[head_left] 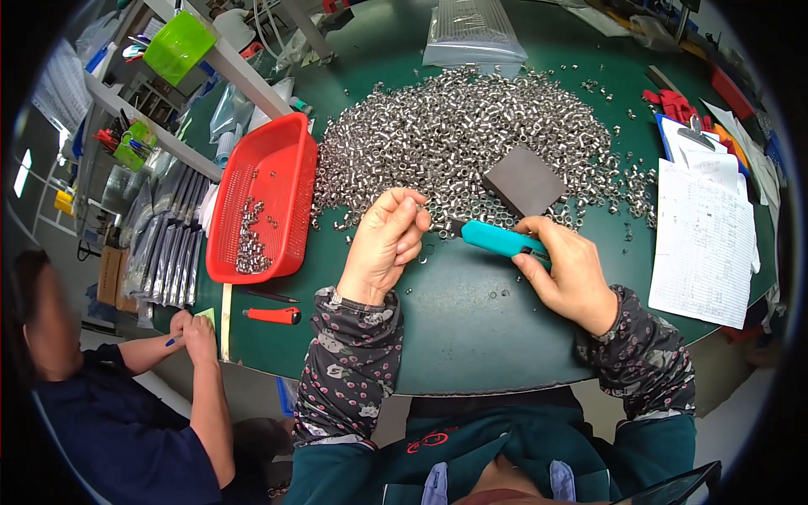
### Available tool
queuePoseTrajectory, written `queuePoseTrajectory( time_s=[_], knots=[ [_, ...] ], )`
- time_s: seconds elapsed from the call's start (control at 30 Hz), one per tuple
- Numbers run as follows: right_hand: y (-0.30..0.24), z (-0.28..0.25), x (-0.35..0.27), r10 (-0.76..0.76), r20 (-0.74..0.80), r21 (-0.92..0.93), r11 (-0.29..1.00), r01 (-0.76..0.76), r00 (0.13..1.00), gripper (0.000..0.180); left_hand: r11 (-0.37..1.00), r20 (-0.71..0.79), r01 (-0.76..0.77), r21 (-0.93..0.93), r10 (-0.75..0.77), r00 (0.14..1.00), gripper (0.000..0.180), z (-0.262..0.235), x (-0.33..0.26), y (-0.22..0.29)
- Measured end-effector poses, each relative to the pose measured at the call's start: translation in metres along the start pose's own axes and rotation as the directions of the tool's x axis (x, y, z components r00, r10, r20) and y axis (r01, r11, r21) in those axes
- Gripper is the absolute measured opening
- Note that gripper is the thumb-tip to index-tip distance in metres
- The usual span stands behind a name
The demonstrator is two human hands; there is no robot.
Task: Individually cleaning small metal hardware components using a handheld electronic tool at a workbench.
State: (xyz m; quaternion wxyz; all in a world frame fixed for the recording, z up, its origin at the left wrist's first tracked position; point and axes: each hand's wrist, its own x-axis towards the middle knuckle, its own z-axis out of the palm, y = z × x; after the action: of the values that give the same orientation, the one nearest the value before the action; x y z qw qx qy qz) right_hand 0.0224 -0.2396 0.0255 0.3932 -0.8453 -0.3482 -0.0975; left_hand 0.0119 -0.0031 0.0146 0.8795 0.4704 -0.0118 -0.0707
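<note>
My right hand [568,269] is wrapped round a teal utility knife [497,239], whose dark tip points left toward my other hand. My left hand [389,240] is closed in a pinch, thumb against the fingers. Whatever it holds is too small and too hidden to make out. Just beyond both hands spreads a large heap of small shiny metal rings [454,126]. A dark grey rectangular block [525,181] lies on the near right part of the heap, above my right hand. A few loose rings lie on the green table [471,337] near my hands.
A red plastic basket [295,244] with some rings inside stands on the left. Near it lie a red cutter [273,316] and a dark pen-like tool. Papers [703,244] and a clipboard lie at right, plastic bags [473,34] behind. Another person [126,412] sits at lower left, writing.
</note>
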Motion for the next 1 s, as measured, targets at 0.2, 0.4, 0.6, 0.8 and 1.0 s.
queuePoseTrajectory(
  time_s=[0.2,0.4,0.6,0.8,1.0],
  knots=[
    [0.002,-0.001,0.0,0.042,0.03,0.013,0.999,-0.042,0.999,0.031,1.0,-0.065,-0.018,0.013,0.019,0.998,0.012,0.012,0.002,0.001],
    [0.002,0.001,-0.001,-0.013,0.007,0.028,1.0,0.013,1.0,0.032,0.995,-0.025,-0.016,0.102,0.019,1.0,0.01,0.009,-0.001,-0.002],
    [0.001,0.001,0.0,-0.03,0.024,0.038,0.999,0.029,0.999,0.029,0.999,0.002,-0.008,0.041,0.008,1.0,0.009,0.013,-0.002,-0.007],
    [0.003,0.003,-0.001,-0.038,0.039,0.07,0.997,0.035,0.999,0.029,0.997,-0.002,-0.007,0.078,0.007,1.0,0.01,0.018,-0.003,-0.006],
    [0.003,0.003,-0.001,-0.05,0.056,0.083,0.996,0.045,0.997,0.029,0.997,0.002,0.002,0.082,-0.002,1.0,0.011,0.016,-0.003,-0.008]
  ],
)
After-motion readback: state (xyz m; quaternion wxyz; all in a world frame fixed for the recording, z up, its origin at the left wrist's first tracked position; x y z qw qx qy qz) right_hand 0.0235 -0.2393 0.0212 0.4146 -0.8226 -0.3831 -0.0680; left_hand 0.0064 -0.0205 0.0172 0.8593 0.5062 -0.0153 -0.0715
